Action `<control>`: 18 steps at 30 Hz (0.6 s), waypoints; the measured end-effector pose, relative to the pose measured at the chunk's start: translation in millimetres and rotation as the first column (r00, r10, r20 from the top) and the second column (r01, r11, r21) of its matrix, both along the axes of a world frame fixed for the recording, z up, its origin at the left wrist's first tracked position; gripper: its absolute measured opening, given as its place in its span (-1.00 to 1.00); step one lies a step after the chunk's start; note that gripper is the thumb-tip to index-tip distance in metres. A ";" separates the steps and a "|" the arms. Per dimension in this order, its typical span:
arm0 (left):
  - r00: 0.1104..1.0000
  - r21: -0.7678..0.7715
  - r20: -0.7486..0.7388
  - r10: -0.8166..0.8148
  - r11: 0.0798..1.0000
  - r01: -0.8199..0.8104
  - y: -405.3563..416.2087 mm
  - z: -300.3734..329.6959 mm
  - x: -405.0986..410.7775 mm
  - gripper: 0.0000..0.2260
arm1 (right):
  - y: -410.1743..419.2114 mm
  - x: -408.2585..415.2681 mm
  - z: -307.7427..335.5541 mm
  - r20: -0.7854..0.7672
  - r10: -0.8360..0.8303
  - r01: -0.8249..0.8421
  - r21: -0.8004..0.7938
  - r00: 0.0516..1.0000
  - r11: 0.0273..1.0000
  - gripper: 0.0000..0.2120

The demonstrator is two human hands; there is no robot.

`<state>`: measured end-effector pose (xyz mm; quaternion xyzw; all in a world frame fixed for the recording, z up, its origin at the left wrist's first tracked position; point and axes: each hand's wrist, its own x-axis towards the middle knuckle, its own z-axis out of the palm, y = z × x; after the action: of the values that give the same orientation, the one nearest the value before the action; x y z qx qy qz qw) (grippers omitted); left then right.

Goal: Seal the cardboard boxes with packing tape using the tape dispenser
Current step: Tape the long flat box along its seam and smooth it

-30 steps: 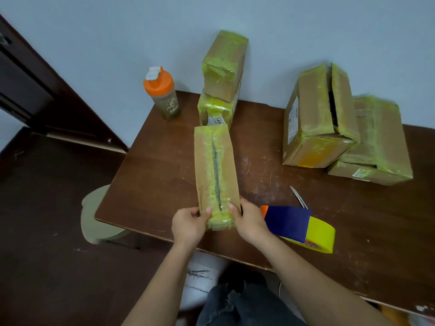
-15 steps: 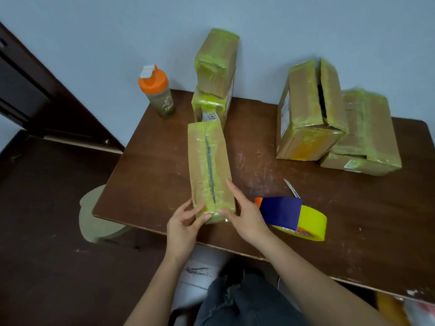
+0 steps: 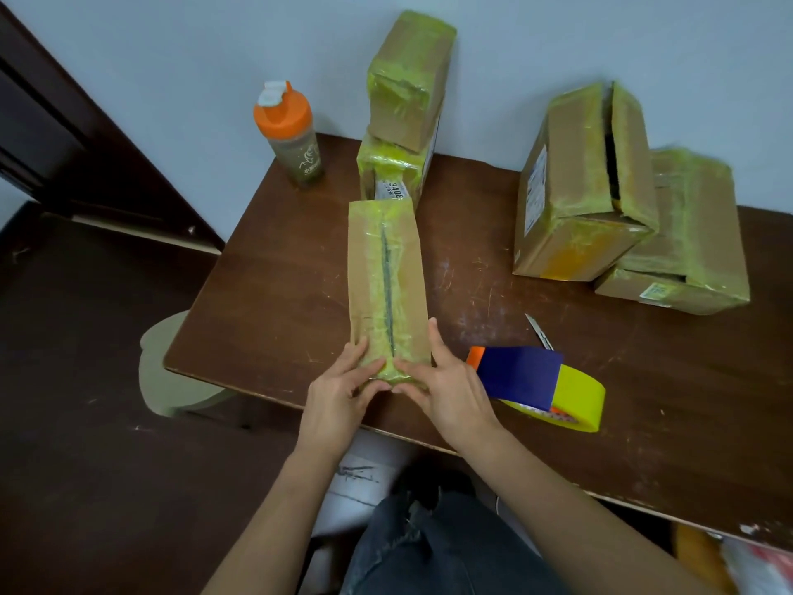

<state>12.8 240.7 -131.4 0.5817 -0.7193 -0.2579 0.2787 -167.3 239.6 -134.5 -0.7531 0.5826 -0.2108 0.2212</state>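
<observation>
Here, with the long box as landmark:
Long box (image 3: 386,285): lies on the table (image 3: 558,380), seam taped in yellow-green; its near end is covered by the fingers.
Left hand (image 3: 339,392): fingers straight, pressing the near end of the long box, gripping nothing.
Right hand (image 3: 446,392): fingers straight, resting on the near right corner of the long box, gripping nothing.
Tape dispenser (image 3: 536,380): just right of the long box, blue and orange with a yellow roll, untouched.
Hidden: a thin blade-like thing (image 3: 538,330) beyond the dispenser, too small to name.
Change: half a second ago both hands were spread slightly off the end; now the fingertips meet on it.
Writing: the stacked boxes (image 3: 399,135) behind the long box show "340"; the orange-capped bottle (image 3: 292,135) bears unreadable print.
</observation>
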 end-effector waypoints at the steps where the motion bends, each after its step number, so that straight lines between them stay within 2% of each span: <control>1: 0.999 -0.028 0.033 -0.020 0.999 0.021 -0.1 -2.7 0.2 -0.67 | -1.0 1.1 0.8 -0.018 0.003 -0.004 -0.015 1.000 1.000 -0.72; 5: 0.983 -0.096 0.147 -0.112 0.987 0.126 -5.9 -15.0 4.0 -0.75 | -3.8 4.5 -4.4 -0.102 0.050 -0.055 -0.047 0.994 0.997 -0.76; 7: 0.976 -0.095 0.168 -0.141 0.983 0.158 -8.4 -16.2 4.3 -0.70 | -3.2 3.7 -7.4 -0.115 0.059 -0.063 -0.035 0.992 0.997 -0.74; 9: 0.974 -0.068 0.142 -0.176 0.980 0.187 -6.6 -14.6 6.3 -0.65 | -2.3 -0.8 -6.9 -0.090 0.071 -0.074 -0.024 0.993 0.997 -0.74; 13: 0.985 -0.053 0.026 -0.171 0.984 0.172 -4.7 -13.1 13.5 -0.67 | -5.7 -9.7 -3.0 -0.014 0.086 -0.087 -0.058 0.996 0.995 -0.80; 18: 0.968 -0.006 0.053 -0.244 0.970 0.245 -8.2 -11.4 17.2 -0.62 | -3.9 -14.1 -4.8 0.041 0.114 -0.112 -0.068 0.993 0.991 -0.86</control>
<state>30.0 232.5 -142.8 0.4935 -0.7941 -0.2706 0.2295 -181.3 235.7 -139.3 -0.7868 0.5267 -0.2337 0.2212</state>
